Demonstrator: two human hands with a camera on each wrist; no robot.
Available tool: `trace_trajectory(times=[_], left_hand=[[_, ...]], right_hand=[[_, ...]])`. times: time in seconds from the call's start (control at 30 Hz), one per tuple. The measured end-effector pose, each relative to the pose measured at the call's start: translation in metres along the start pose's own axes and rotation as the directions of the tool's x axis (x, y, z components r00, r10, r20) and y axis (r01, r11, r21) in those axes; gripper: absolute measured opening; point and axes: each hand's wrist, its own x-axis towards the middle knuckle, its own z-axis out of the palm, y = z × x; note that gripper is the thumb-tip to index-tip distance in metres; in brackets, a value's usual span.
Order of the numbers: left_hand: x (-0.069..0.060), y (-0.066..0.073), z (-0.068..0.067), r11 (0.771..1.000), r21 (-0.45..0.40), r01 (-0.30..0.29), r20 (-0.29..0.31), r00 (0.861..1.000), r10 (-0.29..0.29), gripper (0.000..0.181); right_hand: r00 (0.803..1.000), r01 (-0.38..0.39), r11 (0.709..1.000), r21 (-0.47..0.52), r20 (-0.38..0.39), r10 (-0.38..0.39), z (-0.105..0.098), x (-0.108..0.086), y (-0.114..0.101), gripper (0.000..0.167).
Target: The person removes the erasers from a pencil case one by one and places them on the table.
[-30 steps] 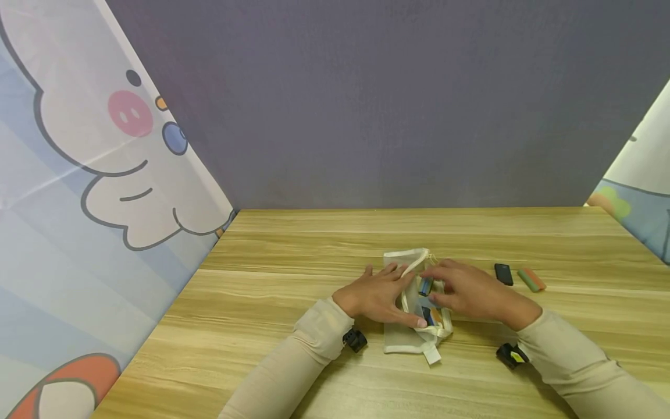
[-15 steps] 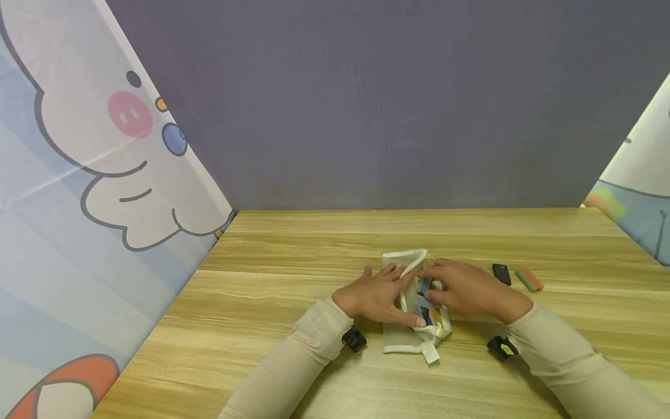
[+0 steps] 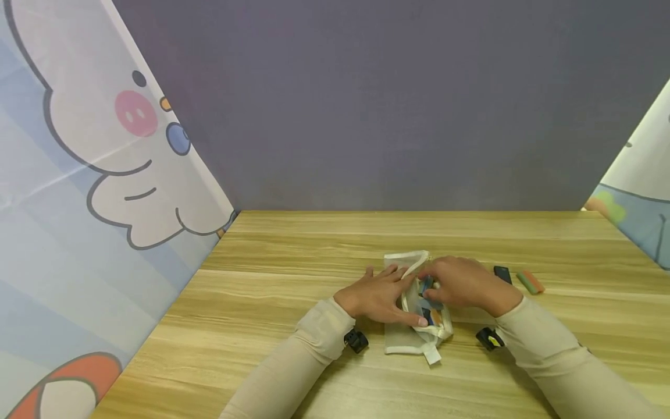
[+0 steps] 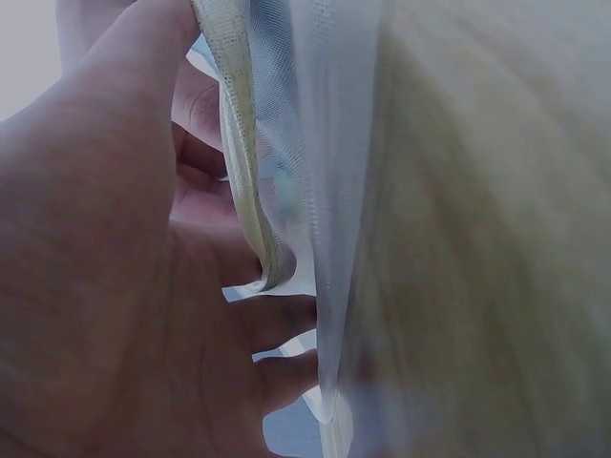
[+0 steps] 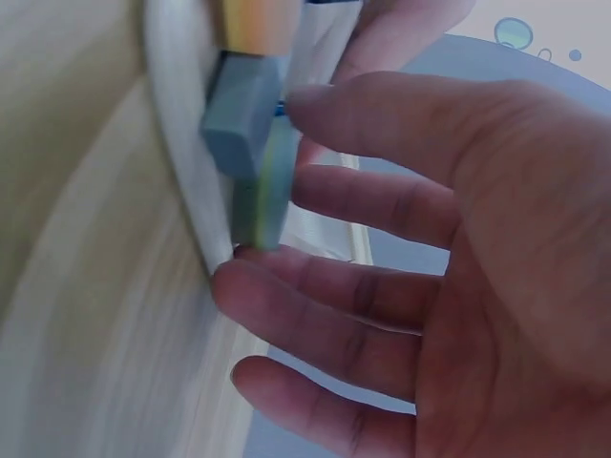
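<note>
A pale mesh pouch (image 3: 399,342) with white trim lies on the table, its mouth facing right. My left hand (image 3: 378,298) rests on it with spread fingers, thumb along the mouth's edge; mesh and trim run past these fingers in the left wrist view. Into the mouth reaches my right hand (image 3: 466,283), its thumb and index finger pinching a small blue block (image 3: 427,284). The right wrist view has a blue-grey block (image 5: 237,129) and a green block with a yellow stripe (image 5: 260,196) by the fingertips. An orange piece (image 3: 436,317) sits lower in the pouch.
Right of the pouch lie a small black block (image 3: 502,274), partly behind the right hand, and a green-and-orange eraser (image 3: 531,281). A grey panel (image 3: 366,105) stands along the wooden table's (image 3: 293,256) far edge. Printed cartoon sheets (image 3: 68,233) hang at the sides.
My right wrist and forearm have shifted left, and the right fingers now cover more of the blue block. The left hand and pouch stay nearly in place.
</note>
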Motion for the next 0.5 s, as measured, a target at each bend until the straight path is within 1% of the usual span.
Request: trace_trajectory(times=[0.1, 0.27, 0.5], left_hand=[[0.0005, -0.0006, -0.0005, 1.0, -0.001, -0.001, -0.002, 1.0, 0.001, 0.101], [0.0013, -0.0018, -0.0007, 1.0, 0.006, -0.003, -0.019, 1.0, 0.004, 0.097], [0.001, -0.0012, 0.0006, 1.0, 0.023, -0.007, -0.028, 1.0, 0.007, 0.096]], right_hand=[[1.0, -0.004, 1.0, -0.011, 0.005, 0.004, -0.0014, 0.0024, -0.0009, 0.035], [0.999, -0.041, 0.999, -0.027, 0.002, 0.041, 0.0009, 0.0031, -0.0003, 0.039], [0.999, -0.034, 0.999, -0.029, -0.012, 0.033, 0.0068, 0.0002, 0.0022, 0.039]])
